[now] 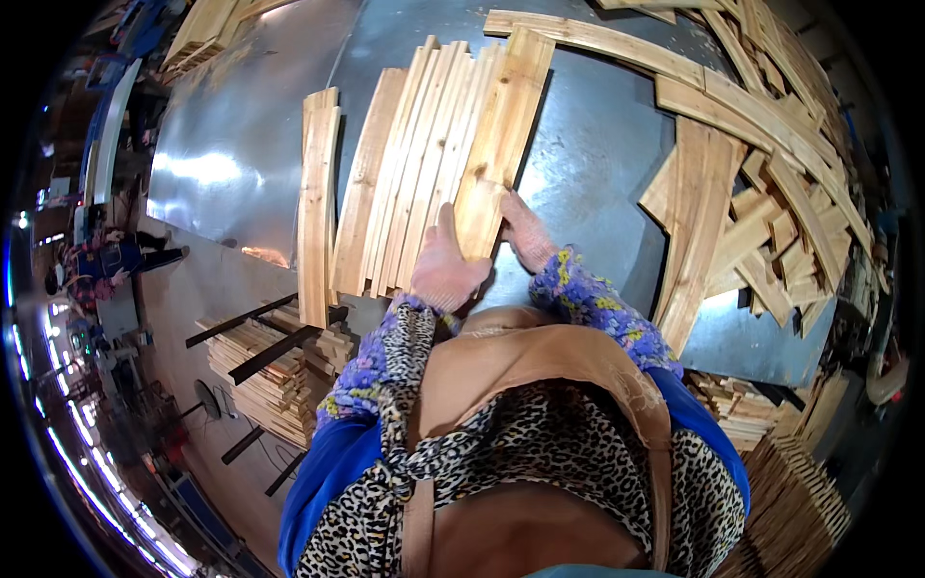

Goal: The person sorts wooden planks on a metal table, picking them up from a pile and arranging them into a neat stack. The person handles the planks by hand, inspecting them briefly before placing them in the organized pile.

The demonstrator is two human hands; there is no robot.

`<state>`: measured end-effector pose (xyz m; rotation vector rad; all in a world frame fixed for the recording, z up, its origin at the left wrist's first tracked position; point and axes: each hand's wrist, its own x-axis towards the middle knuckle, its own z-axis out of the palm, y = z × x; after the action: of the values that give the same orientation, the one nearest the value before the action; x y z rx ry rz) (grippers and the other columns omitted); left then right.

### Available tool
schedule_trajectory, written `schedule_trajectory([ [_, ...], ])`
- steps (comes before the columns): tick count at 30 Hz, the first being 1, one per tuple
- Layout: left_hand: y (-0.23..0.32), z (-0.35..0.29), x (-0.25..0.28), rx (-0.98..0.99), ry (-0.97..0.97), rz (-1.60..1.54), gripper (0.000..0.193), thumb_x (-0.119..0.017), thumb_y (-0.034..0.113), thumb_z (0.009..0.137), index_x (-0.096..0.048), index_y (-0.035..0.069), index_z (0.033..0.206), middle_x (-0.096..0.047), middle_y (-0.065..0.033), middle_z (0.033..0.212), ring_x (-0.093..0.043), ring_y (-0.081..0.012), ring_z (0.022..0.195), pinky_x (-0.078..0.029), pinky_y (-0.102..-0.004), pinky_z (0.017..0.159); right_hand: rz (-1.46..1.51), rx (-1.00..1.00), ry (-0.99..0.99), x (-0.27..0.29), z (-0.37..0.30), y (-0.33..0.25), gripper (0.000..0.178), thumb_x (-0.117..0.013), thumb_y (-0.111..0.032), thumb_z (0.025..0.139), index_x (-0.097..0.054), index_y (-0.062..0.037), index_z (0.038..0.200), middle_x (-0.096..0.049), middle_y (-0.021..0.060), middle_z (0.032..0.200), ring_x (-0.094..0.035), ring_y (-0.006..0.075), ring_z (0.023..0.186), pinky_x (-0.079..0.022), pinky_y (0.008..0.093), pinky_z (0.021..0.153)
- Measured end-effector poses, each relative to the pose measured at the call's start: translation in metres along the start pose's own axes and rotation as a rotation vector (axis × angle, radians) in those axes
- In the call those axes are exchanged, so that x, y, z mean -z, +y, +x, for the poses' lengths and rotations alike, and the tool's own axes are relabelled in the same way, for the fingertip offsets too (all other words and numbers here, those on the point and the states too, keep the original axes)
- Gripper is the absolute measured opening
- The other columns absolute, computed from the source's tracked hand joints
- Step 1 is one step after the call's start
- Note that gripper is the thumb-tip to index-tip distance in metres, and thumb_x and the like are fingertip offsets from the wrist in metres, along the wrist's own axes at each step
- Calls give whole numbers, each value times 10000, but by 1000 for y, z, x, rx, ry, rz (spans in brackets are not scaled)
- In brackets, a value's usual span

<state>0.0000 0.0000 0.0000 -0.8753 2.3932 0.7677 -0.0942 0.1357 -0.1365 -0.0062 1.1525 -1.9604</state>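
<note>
A wide wooden board (502, 125) with several knots lies lengthwise in front of me, its near end between my hands. My left hand (447, 265), in a pale pinkish glove, holds its left edge with the forefinger pointing along it and the thumb across the near end. My right hand (528, 233), gloved alike, grips the right edge, its fingertips partly hidden. Against the board's left side runs a row of narrow wooden strips (424, 159). A slightly wider plank (369, 173) lies beside them, and farther left is another short stack of planks (316, 202).
A grey metal-topped table (588, 144) bears the wood. Loose boards pile up on the right (771, 212), with a long plank (597, 40) reaching across the far side. Below the table's left edge sits a stack of strips (265, 371) near dark metal bars (275, 354). A person (111, 260) is far left.
</note>
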Motion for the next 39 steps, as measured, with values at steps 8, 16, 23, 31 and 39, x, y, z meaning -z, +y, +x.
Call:
schedule_trajectory([
  [8, -141, 28, 104, 73, 479, -474, 717, -772, 357, 1044, -531, 29, 1635, -733, -244, 1326, -748, -337, 1164, -653, -464, 968, -384, -19, 207, 12, 30, 16, 854, -617, -528, 1109, -359, 30, 1702, -500, 250, 1682, -495, 371, 1520, -376, 443, 1263],
  [16, -313, 97, 97, 199, 532, 402, 560, -656, 450, 1055, -618, 160, 1532, -680, -247, 1352, -659, -455, 1274, -554, -539, 1057, -1001, -163, -102, 24, 41, -56, 730, -650, -501, 1075, -559, 12, 1587, -632, 278, 1561, -562, 431, 1490, -425, 461, 1265],
  [23, -153, 149, 60, -436, 650, 93, 589, -696, 381, 1055, -586, -3, 1488, -640, -315, 1391, -657, -510, 1244, -547, -557, 1096, -2205, 366, 504, 135, 220, -281, 870, -812, -363, 855, -483, -168, 1637, -568, 213, 1592, -510, 408, 1514, -419, 571, 1249],
  [31, -151, 163, 49, 133, 464, -177, 813, -683, 535, 1047, -462, 23, 1638, -655, -338, 1440, -623, -533, 1319, -516, -584, 1086, -2095, -306, 314, 179, 234, -350, 935, -770, -572, 911, -462, -136, 1678, -642, 230, 1545, -611, 388, 1439, -491, 488, 1202],
  [39, -141, 128, 53, 75, 252, -369, 823, -764, 564, 972, -606, -17, 1534, -655, -307, 1465, -634, -474, 1356, -518, -530, 1132, -1543, -553, 244, 95, 185, -282, 764, -715, -602, 965, -769, 74, 1317, -795, 265, 1225, -759, 352, 1167, -572, 453, 1029],
])
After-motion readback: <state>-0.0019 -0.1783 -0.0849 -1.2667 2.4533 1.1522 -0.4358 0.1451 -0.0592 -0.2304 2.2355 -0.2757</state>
